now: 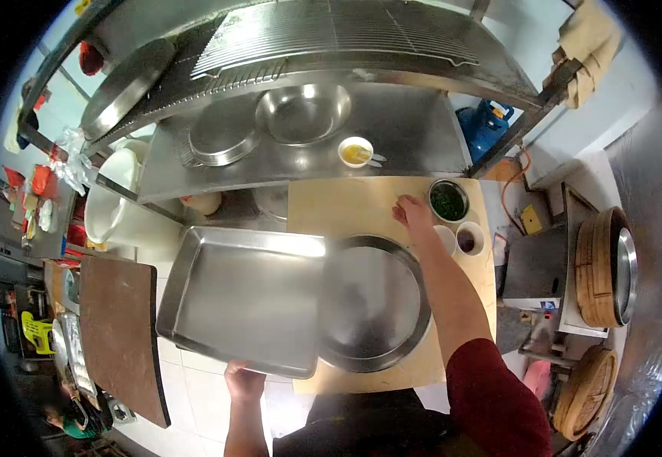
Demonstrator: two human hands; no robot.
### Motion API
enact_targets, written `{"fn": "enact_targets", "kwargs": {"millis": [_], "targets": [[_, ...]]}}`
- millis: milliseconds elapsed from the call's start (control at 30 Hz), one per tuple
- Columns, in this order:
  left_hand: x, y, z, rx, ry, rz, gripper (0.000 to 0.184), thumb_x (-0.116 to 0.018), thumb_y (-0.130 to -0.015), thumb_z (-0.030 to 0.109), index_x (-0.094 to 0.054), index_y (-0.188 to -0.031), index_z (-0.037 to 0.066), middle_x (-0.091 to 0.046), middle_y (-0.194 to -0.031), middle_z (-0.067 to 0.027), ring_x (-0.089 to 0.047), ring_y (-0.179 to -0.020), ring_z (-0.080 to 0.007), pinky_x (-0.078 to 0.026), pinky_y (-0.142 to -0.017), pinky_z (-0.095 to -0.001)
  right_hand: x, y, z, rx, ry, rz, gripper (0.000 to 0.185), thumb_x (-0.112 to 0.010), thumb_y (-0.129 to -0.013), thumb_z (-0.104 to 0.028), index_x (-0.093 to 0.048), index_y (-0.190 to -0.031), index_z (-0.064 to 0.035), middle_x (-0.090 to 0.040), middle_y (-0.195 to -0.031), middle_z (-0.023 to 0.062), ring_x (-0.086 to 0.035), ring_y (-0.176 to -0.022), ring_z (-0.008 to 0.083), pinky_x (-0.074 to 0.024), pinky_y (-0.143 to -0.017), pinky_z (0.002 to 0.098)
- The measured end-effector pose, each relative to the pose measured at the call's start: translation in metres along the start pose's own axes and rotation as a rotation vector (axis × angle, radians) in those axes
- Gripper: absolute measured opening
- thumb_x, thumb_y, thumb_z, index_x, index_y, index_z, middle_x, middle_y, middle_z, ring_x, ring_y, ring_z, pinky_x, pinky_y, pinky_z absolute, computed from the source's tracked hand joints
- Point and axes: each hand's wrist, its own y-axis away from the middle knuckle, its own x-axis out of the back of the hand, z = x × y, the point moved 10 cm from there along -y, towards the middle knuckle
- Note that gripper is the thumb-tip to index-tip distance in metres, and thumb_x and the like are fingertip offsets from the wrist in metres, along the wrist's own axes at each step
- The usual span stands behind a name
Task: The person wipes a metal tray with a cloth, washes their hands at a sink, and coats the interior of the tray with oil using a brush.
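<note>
My left hand (245,381) grips the near edge of a large rectangular metal baking tray (247,297), held out to the left of the wooden board (354,204). The tray's right side reaches the round metal pan (373,305) on the board; whether they touch, I cannot tell. Over the board's far part, my right hand (409,211) is closed with curled fingers, and anything inside them is hidden. Just right of it stands a metal bowl of chopped greens (448,200). Two small white cups stand nearer; one cup (470,238) holds something dark.
Behind the board, a steel counter holds a small bowl of yellow liquid (356,152), a large metal basin (303,114) and a round lidded pan (223,142). A wire rack (331,34) lies on the shelf above. Bamboo steamers (599,266) stand at right, a brown tabletop (121,335) at left.
</note>
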Motion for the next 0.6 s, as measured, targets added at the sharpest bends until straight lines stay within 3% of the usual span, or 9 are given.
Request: {"fn": "enact_targets", "kwargs": {"millis": [67, 100, 167, 200, 333, 367, 400, 533, 600], "targets": [[-0.002, -0.020, 0.001, 0.039, -0.032, 0.004, 0.049, -0.060, -0.061, 0.009, -0.053, -0.110, 0.003, -0.059, -0.104, -0.0084, -0.056, -0.099, -0.0267, -0.045, -0.090, -0.0406, -0.025, 0.005, 0.001, -0.110, -0.558, -0.033, 0.022, -0.060, -0.084, -0.016, -0.062, -0.101, -0.0009, -0.060, -0.079, 0.0051, -0.060, -0.068, 0.0129, -0.0485, -0.058, 0.0267], [-0.003, -0.028, 0.000, 0.059, -0.064, 0.005, 0.049, -0.060, -0.061, 0.009, -0.053, -0.110, 0.003, -0.059, -0.103, -0.0084, -0.056, -0.099, -0.0268, -0.045, -0.090, -0.0407, -0.026, 0.010, -0.001, -0.119, -0.556, -0.011, 0.022, -0.060, -0.084, -0.016, -0.062, -0.101, -0.0009, -0.060, -0.079, 0.0051, -0.060, -0.068, 0.0129, -0.0485, -0.058, 0.0267], [0.000, -0.046, 0.000, 0.086, -0.084, 0.000, 0.048, -0.059, -0.062, 0.009, -0.054, -0.109, 0.002, -0.059, -0.103, -0.0087, -0.056, -0.099, -0.0274, -0.045, -0.090, -0.0414, -0.012, 0.022, -0.045, 0.127, 0.382, 0.137, 0.021, -0.058, -0.085, -0.016, -0.061, -0.102, -0.0039, -0.061, -0.080, 0.0086, -0.062, -0.071, 0.0199, -0.0495, -0.063, 0.0331], [0.002, -0.051, 0.003, 0.081, -0.094, -0.005, 0.048, -0.059, -0.062, 0.009, -0.053, -0.109, 0.002, -0.059, -0.104, -0.0089, -0.056, -0.099, -0.0277, -0.045, -0.090, -0.0419, -0.004, 0.042, -0.059, 0.109, 0.391, 0.153, 0.021, -0.058, -0.085, -0.016, -0.061, -0.102, -0.0039, -0.061, -0.080, 0.0086, -0.062, -0.071, 0.0199, -0.0495, -0.063, 0.0331], [-0.026, -0.052, 0.004, 0.040, -0.128, 0.019, 0.050, -0.058, -0.063, 0.009, -0.051, -0.111, 0.001, -0.058, -0.106, -0.0103, -0.056, -0.099, -0.0278, -0.045, -0.091, -0.0425, 0.064, 0.132, -0.103, 0.538, 0.879, 0.461, 0.024, -0.052, -0.076, -0.003, -0.062, -0.098, -0.0039, -0.057, -0.086, 0.0190, -0.056, -0.086, 0.0384, -0.0450, -0.077, 0.0433], [-0.031, -0.056, 0.005, 0.009, -0.157, 0.004, 0.051, -0.058, -0.063, 0.010, -0.051, -0.112, 0.000, -0.057, -0.106, -0.0107, -0.056, -0.099, -0.0276, -0.045, -0.091, -0.0422, 0.081, 0.150, -0.090, 0.480, 0.863, 0.423, 0.036, -0.052, -0.069, 0.002, -0.060, -0.103, -0.0041, -0.055, -0.092, 0.0186, -0.053, -0.091, 0.0387, -0.0445, -0.078, 0.0439], [-0.020, -0.064, 0.002, 0.017, -0.157, 0.007, 0.051, -0.058, -0.063, 0.010, -0.051, -0.112, 0.000, -0.057, -0.106, -0.0107, -0.056, -0.099, -0.0276, -0.045, -0.091, -0.0422, 0.090, 0.162, -0.073, 0.636, 1.102, 0.376, 0.046, -0.054, -0.065, 0.007, -0.058, -0.108, -0.0055, -0.055, -0.100, 0.0172, -0.053, -0.093, 0.0374, -0.0451, -0.078, 0.0436], [-0.025, -0.072, -0.017, 0.089, -0.194, 0.026, 0.053, -0.060, -0.062, 0.011, -0.050, -0.113, 0.000, -0.056, -0.106, -0.0117, -0.055, -0.100, -0.0272, -0.045, -0.090, -0.0410, 0.082, 0.192, -0.050, 0.619, 1.203, 0.197, 0.051, -0.059, -0.064, 0.006, -0.057, -0.113, -0.0086, -0.054, -0.108, 0.0144, -0.053, -0.096, 0.0344, -0.0453, -0.080, 0.0430], [-0.037, -0.084, -0.022, 0.070, -0.183, 0.012, 0.053, -0.060, -0.062, 0.011, -0.050, -0.113, 0.000, -0.056, -0.106, -0.0116, -0.055, -0.099, -0.0271, -0.045, -0.090, -0.0411, 0.060, 0.182, -0.036, 0.556, 1.132, -0.070, 0.049, -0.064, -0.064, 0.002, -0.058, -0.112, -0.0091, -0.053, -0.115, 0.0123, -0.053, -0.099, 0.0327, -0.0452, -0.083, 0.0415]]}}
